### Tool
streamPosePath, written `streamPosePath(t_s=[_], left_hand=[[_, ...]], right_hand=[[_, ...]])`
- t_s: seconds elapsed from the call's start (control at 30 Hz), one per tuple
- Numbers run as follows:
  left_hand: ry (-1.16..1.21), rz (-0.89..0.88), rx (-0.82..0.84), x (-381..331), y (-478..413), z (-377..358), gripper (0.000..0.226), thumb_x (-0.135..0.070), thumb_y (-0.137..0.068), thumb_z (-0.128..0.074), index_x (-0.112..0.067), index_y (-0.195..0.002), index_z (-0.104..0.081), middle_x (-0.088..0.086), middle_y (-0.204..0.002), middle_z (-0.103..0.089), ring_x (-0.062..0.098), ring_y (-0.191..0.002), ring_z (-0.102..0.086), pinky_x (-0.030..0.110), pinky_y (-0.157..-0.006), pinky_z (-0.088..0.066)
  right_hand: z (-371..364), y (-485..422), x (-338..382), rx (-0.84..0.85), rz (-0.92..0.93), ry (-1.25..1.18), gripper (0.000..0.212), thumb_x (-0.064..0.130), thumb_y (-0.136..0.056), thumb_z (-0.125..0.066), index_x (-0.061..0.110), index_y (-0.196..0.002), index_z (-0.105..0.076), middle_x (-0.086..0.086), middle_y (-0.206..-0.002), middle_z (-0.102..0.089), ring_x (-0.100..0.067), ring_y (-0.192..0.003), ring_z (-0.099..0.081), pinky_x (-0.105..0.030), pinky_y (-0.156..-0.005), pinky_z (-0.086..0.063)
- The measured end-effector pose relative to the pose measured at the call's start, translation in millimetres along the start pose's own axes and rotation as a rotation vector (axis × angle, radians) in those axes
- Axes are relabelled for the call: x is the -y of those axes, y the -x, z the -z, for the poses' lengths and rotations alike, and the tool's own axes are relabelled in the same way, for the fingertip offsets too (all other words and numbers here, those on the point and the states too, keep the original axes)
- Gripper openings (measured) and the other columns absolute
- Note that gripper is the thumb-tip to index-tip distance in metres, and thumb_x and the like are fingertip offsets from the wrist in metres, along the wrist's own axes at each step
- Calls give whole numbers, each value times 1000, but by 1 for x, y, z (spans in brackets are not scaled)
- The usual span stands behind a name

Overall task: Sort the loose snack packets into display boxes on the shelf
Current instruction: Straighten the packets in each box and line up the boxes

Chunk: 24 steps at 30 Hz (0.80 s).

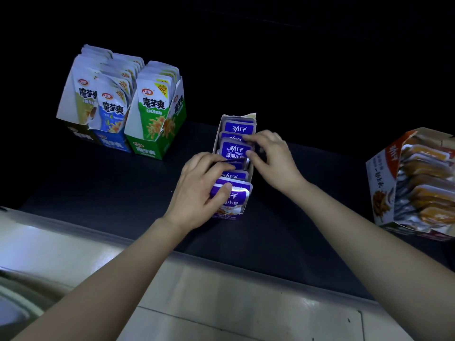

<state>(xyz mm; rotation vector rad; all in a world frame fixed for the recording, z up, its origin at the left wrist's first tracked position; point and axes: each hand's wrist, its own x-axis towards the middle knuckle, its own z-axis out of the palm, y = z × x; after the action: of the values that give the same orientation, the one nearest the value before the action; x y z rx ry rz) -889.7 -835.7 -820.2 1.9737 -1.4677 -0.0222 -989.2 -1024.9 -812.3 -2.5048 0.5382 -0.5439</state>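
Dark shelf (pixel 98 183); pale tiled floor (pixel 221 303)

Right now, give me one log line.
step: filing purple packets in box | left hand: grips front packets | right hand: pinches middle packet

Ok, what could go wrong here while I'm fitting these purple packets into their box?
The purple box looks packed tight and its back flap is ragged, so forcing purple packets in could split the card. The left hand grips only the front packets while the right hand pinches one mid-row; the light box may slide on the shelf. The orange box sits near the right forearm and might get knocked.
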Motion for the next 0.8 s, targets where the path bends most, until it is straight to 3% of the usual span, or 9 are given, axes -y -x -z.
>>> streamPosePath(t_s=[0.1, 0.27, 0.4, 0.53, 0.63, 0.73, 0.8], left_hand=[[10, 9, 13, 0, 1, 0, 45, -44, -94, -41, -14, -123, -61, 0, -128, -53, 18, -126, -43, 32, -106, -30], [15, 0, 19, 0, 1, 0, 47, -43, -94, -40, -13, -125, -60, 1, -130, -52, 17, -129, -42, 32, -108, -28], [28, -16, 21, 1, 2, 1, 48, -45, -96, -40, -14, -127, -59, 2, -136, -49, 17, -136, -37, 35, -111, -29], [57, -26, 37, 0, 3, 2, 47, -46, -95, -41, -15, -126, -59, 3, -151, -32, 19, -138, -34, 36, -110, -30], [70, -43, 62, 1, 4, 2, 47, -45, -96, -40, -14, -127, -57, 0, -144, -44, 16, -136, -38, 42, -109, -33], [102, -24, 74, 1, 5, 3, 48, -45, -95, -41, -15, -130, -54, 0, -134, -47, 16, -126, -46, 43, -103, -40], [150, -9, 83, 0, 7, 3, 48, -44, -95, -42, -15, -132, -53, -1, -134, -46, 16, -124, -47, 43, -99, -44]], right_hand=[[2, -3, -1, 19, 0, 14, 37, 15, -88, -68, 14, -125, -61, -4, -110, -60, -12, -107, -48, -38, -95, -43], [2, -2, 0, -120, 18, 20, 19, 10, -84, -71, 14, -103, -70, 4, -94, -65, -6, -92, -50, -37, -86, -47], [9, 1, 7, 54, 19, -190, 18, 10, -88, -68, 14, -106, -71, 6, -104, -61, -12, -105, -55, -31, -90, -49], [17, 10, 6, 207, -59, -330, 15, 11, -93, -62, 23, -103, -65, 1, -116, -58, -10, -118, -50, -30, -99, -47], [20, 15, 7, 267, -67, -418, 19, 10, -96, -57, 24, -107, -64, 1, -113, -61, -5, -115, -54, -26, -95, -51], [17, 10, 4, 68, -62, -268, 21, 13, -96, -57, 19, -113, -67, 11, -104, -61, -9, -112, -52, -33, -97, -47], [11, 4, 0, 8, -15, -17, 29, 21, -94, -62, 18, -123, -65, 4, -112, -57, -15, -115, -44, -40, -99, -43]])
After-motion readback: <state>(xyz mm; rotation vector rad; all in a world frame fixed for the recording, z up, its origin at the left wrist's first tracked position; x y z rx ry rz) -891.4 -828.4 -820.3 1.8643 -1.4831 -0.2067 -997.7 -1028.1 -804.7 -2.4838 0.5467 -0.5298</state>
